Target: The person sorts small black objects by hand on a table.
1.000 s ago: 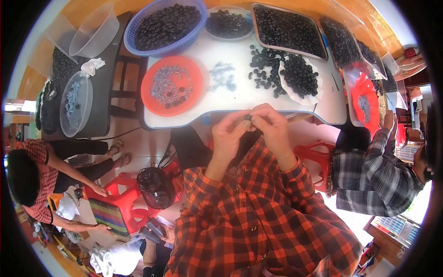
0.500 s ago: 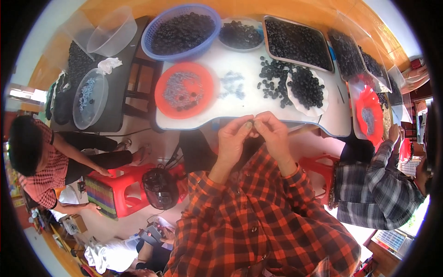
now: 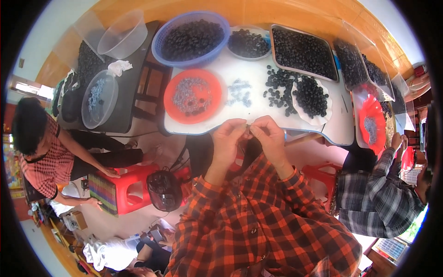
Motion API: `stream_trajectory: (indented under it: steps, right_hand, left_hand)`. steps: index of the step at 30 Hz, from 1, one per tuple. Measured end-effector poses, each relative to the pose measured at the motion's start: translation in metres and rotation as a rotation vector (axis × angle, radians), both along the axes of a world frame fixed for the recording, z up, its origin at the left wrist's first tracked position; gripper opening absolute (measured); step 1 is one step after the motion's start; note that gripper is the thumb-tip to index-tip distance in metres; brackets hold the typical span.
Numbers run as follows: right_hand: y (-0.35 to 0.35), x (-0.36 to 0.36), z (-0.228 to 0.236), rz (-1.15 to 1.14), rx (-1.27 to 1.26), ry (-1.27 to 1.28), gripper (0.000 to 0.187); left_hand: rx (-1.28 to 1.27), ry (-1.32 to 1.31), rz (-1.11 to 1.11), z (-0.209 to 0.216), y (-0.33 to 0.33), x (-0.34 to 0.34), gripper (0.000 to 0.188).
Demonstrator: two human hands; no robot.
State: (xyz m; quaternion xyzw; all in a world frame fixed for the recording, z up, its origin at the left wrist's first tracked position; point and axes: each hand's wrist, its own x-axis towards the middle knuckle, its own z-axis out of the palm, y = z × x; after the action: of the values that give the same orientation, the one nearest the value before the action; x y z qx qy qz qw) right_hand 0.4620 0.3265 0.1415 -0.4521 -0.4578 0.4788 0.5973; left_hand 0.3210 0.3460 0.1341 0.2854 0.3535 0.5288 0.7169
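Since the earlier frame, the white, blue-edged counter [image 3: 249, 70] had shifted rightward in view. One small dark piece [image 3: 249, 131], mostly hidden by fingers, sat in the grip, pinched between the fingertips of the left hand [image 3: 227, 138] and right hand [image 3: 273, 138]. Beyond the grip to the left lay a round orange plate [image 3: 177, 115] with translucent bits [image 3: 182, 90]; to the right, a scalloped white dish [image 3: 307, 119] heaped with round black pieces [image 3: 311, 97].

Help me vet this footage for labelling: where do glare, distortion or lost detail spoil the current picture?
Head view: fisheye bows the orange wall; head view: clear pieces look hazy on the bright table; head view: the pinched dark piece is indistinct.
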Motion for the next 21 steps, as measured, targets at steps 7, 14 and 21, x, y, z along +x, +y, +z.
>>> stream_trajectory:
  steps: [7,14,21]
  right_hand:
    - [0.002,0.008,-0.011,-0.017,-0.130,-0.019,0.005]
    - [0.003,0.013,-0.015,-0.076,-0.112,-0.139,0.005]
    - [0.001,0.020,-0.015,-0.094,-0.104,-0.096,0.005]
  left_hand:
    - [-0.066,0.256,0.130,0.018,0.045,-0.020,0.015]
    - [0.189,0.610,0.226,0.062,0.151,-0.061,0.019]
    - [0.208,0.572,0.479,0.080,0.210,-0.062,0.032]
